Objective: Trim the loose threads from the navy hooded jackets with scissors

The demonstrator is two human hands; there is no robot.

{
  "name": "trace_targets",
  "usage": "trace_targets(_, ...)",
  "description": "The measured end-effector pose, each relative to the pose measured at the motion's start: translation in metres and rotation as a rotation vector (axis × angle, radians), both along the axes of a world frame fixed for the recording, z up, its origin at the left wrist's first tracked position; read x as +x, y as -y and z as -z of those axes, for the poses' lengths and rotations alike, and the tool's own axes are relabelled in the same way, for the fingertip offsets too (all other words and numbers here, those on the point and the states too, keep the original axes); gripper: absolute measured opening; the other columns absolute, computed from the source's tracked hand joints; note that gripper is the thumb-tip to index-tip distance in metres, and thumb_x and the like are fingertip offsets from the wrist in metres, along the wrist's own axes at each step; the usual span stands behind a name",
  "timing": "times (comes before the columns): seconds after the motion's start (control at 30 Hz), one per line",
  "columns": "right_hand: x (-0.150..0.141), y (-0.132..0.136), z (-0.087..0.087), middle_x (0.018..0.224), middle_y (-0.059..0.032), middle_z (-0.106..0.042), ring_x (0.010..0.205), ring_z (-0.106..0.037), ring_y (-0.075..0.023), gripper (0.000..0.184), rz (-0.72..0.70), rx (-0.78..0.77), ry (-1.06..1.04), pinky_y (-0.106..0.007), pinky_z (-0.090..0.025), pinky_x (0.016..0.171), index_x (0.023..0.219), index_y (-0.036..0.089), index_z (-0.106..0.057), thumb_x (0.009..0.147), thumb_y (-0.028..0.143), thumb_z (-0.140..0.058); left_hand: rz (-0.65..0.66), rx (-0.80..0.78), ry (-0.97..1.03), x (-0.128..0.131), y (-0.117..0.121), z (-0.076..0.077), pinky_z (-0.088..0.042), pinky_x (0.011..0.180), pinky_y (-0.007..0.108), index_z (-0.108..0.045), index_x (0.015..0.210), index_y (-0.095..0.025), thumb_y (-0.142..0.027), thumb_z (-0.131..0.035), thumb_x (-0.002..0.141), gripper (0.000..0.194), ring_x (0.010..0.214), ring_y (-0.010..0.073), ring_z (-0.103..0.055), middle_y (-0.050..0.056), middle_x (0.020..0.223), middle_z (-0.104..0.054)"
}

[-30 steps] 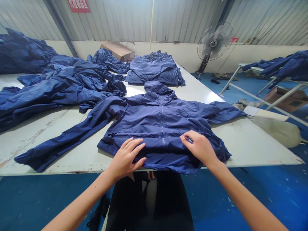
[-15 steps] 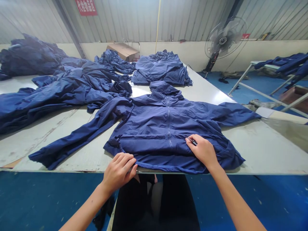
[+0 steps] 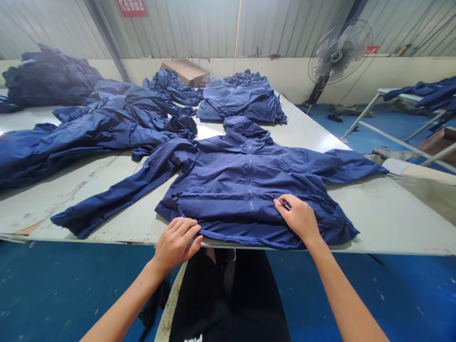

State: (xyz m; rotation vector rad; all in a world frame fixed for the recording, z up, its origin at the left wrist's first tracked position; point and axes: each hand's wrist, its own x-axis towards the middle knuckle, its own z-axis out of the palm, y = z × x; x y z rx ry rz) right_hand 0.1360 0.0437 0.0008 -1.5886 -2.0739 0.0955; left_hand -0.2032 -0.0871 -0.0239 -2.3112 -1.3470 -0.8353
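While my left grip (image 3: 176,244) rests open on the folded hem (image 3: 242,232), my right grip (image 3: 298,218) pinches a slim dark implement (image 3: 284,204), closer to the zip (image 3: 250,180) of the navy hooded jacket (image 3: 221,180), whose hood-to-hem axis points away from me across the tabletop (image 3: 402,228).

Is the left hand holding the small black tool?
No, the small black tool is pinched by the right hand, on the blue jacket.

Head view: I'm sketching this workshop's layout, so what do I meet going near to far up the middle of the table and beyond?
left hand → navy hooded jacket → its hood → heaped navy jacket → white lower wall → corrugated metal wall
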Motion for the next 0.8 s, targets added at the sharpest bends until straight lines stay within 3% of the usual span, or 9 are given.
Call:
trace_targets(0.4, 0.0008, 0.0014, -0.0004, 0.079, -0.0046, -0.074, 0.069, -0.067, -0.0231, 0.024, -0.003, 0.014, -0.016, -0.029, -0.037, 0.058, 0.077, 0.024, -0.065, 0.089, 0.04, -0.051, 0.012, -0.013, -0.004, -0.0009, 0.0016, 0.0009, -0.052, 0.082, 0.037, -0.067, 0.098, -0.018, -0.022, -0.052, 0.092, 0.017, 0.086, 0.0228, -0.065, 0.01, 0.093, -0.071)
trace_targets(0.8, 0.0006, 0.0024, -0.0009, 0.08, -0.0048, -0.073, 0.072, -0.067, -0.0239, 0.024, -0.002, 0.0, -0.028, -0.029, -0.037, 0.06, 0.078, 0.024, -0.065, 0.089, 0.04, -0.051, 0.281, -0.022, -0.013, -0.0103, 0.0078, -0.003, -0.048, 0.078, 0.039, -0.069, 0.102, -0.019, -0.028, -0.042, 0.096, 0.029, 0.078, 0.0211, -0.059, 0.008, 0.082, -0.064)
